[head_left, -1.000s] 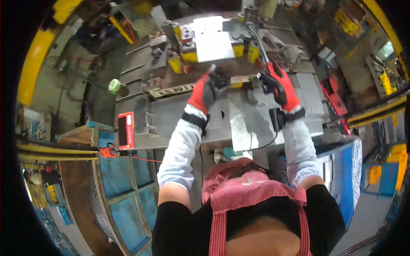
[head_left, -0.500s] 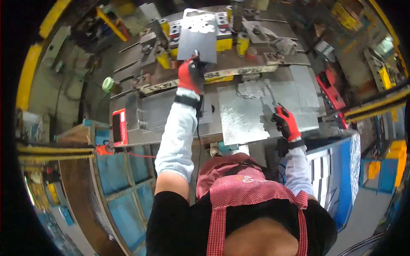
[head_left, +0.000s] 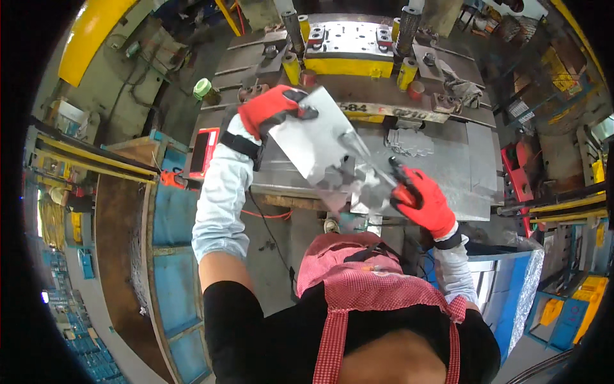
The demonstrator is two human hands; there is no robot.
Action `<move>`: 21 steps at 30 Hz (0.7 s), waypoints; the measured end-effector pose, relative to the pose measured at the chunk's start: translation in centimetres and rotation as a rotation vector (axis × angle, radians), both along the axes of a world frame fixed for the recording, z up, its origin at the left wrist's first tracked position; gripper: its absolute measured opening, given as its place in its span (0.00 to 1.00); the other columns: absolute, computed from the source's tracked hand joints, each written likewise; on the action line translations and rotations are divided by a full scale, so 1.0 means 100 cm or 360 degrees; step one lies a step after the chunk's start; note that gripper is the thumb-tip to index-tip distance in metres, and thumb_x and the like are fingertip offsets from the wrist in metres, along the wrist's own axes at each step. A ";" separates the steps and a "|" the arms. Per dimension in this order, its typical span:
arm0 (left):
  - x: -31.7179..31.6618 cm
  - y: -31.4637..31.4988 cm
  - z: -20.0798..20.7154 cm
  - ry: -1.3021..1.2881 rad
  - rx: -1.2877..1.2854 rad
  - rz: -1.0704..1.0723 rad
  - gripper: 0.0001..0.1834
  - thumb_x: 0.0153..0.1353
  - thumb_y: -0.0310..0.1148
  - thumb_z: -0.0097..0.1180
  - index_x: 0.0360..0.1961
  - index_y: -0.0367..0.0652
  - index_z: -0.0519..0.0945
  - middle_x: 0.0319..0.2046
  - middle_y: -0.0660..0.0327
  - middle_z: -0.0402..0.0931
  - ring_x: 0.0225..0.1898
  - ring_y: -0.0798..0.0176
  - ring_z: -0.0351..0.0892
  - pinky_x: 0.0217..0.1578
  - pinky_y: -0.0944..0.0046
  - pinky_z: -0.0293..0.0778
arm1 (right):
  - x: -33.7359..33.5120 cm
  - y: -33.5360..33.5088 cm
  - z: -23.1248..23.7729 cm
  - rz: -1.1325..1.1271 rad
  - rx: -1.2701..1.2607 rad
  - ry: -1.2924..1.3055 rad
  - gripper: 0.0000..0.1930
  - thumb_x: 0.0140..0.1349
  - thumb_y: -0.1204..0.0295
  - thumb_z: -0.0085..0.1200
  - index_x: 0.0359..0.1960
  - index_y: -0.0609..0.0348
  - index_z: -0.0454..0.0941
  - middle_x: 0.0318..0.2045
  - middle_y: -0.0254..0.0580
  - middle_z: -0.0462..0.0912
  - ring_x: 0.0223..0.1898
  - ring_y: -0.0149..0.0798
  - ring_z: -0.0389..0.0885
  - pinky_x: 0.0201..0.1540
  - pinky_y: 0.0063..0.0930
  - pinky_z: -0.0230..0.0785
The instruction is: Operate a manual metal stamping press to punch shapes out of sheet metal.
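My left hand (head_left: 274, 110), in a red and black glove, grips a flat grey metal sheet (head_left: 310, 137) by its upper edge. The sheet hangs tilted over the near part of the metal bench (head_left: 448, 173). Its lower half shows irregular dark and bright patches; whether these are cut-outs or reflections I cannot tell. My right hand (head_left: 427, 201), gloved alike, is closed round a slim metal hand tool (head_left: 369, 157), whose exact kind is unclear. That tool points up and left, across the sheet's right edge. Thin cut metal pieces (head_left: 409, 142) lie on the bench beyond my right hand.
Farther back stands a press die (head_left: 350, 67) with a yellow base, flanked by upright posts (head_left: 407, 32). A red case (head_left: 203, 152) lies at the bench's left. Flat sheets (head_left: 482, 157) rest at the right. Blue bins (head_left: 511, 288) stand low on the right.
My left hand has brought the sheet back from the die toward me and tilted it. My right hand has raised the tool from the bench to the sheet. The view has shifted.
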State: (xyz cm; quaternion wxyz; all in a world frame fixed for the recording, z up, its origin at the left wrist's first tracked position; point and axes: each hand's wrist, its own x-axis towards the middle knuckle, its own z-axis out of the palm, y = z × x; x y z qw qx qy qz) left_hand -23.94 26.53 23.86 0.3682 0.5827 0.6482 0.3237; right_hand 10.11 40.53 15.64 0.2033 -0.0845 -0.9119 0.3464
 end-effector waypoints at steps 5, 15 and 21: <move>-0.024 0.014 -0.030 0.0781 0.0331 -0.0521 0.12 0.50 0.34 0.52 0.34 0.41 0.80 0.41 0.54 0.74 0.47 0.55 0.69 0.48 0.61 0.64 | 0.005 -0.001 -0.019 0.0439 -0.1300 -0.0147 0.36 0.44 0.72 0.58 0.58 0.63 0.58 0.51 0.49 0.68 0.51 0.41 0.69 0.53 0.31 0.58; 0.003 0.011 -0.102 -0.2011 0.0508 0.0538 0.27 0.62 0.49 0.39 0.56 0.43 0.61 0.42 0.55 0.73 0.36 0.58 0.76 0.37 0.57 0.74 | -0.104 0.048 0.006 -0.0108 -0.1946 0.0509 0.20 0.54 0.71 0.50 0.50 0.59 0.67 0.24 0.25 0.69 0.19 0.19 0.63 0.19 0.13 0.54; 0.044 0.068 -0.123 -0.2471 0.0180 0.0056 0.28 0.63 0.49 0.35 0.55 0.37 0.63 0.36 0.52 0.75 0.32 0.61 0.76 0.31 0.64 0.73 | -0.194 0.103 -0.006 -0.0027 -0.1713 0.0297 0.09 0.53 0.69 0.52 0.36 0.53 0.72 0.13 0.22 0.65 0.12 0.19 0.60 0.13 0.15 0.51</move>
